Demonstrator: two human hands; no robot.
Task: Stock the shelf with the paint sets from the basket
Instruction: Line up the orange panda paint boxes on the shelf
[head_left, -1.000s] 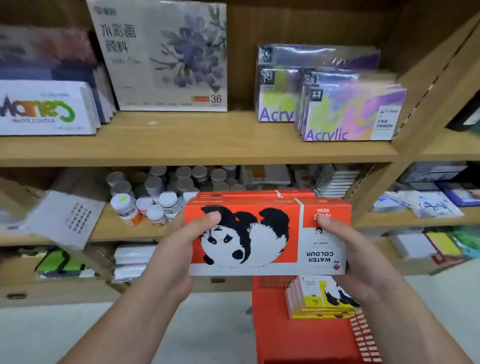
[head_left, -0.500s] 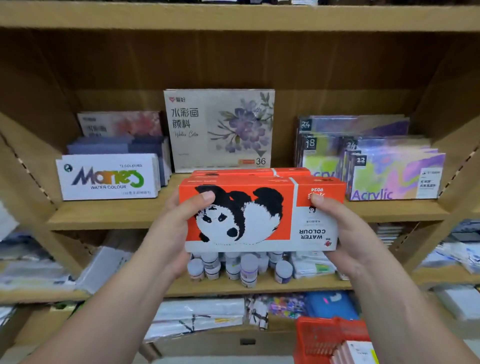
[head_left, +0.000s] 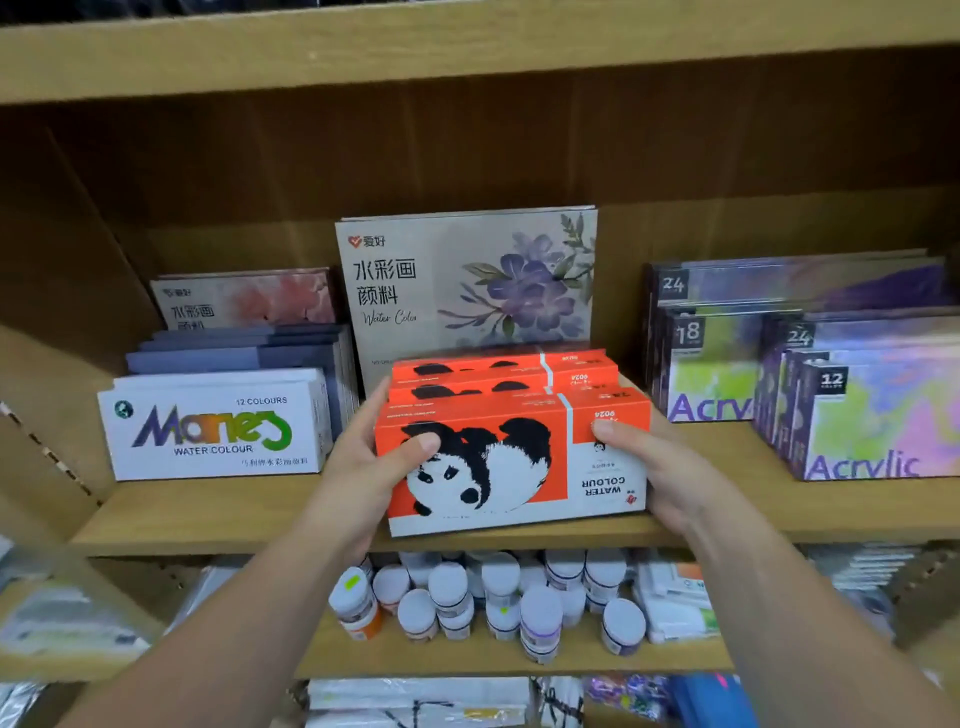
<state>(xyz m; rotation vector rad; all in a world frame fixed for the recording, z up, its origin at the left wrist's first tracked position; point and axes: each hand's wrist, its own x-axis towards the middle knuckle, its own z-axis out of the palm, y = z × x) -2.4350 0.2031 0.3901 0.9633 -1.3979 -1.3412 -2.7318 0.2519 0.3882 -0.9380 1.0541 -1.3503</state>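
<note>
I hold a pack of three orange panda water-colour paint sets (head_left: 511, 457), printed upside down, standing on edge. Its lower edge rests at the front of the wooden shelf board (head_left: 218, 512), in the gap between the white Maries box and the acrylic sets. My left hand (head_left: 363, 462) grips the pack's left end, thumb on the panda face. My right hand (head_left: 657, 467) grips the right end, thumb on the white label panel. The basket is out of view.
A white Maries water-colour box (head_left: 215, 423) stands left of the pack, with blue-grey boxes behind it. A large floral water-colour set (head_left: 467, 286) leans at the back. Purple acrylic sets (head_left: 872, 410) fill the right. Small paint jars (head_left: 498, 597) crowd the shelf below.
Both hands have raised the panda pack from over the red basket up and forward onto the shelf board. The view has tilted upward, so the basket has dropped out of sight.
</note>
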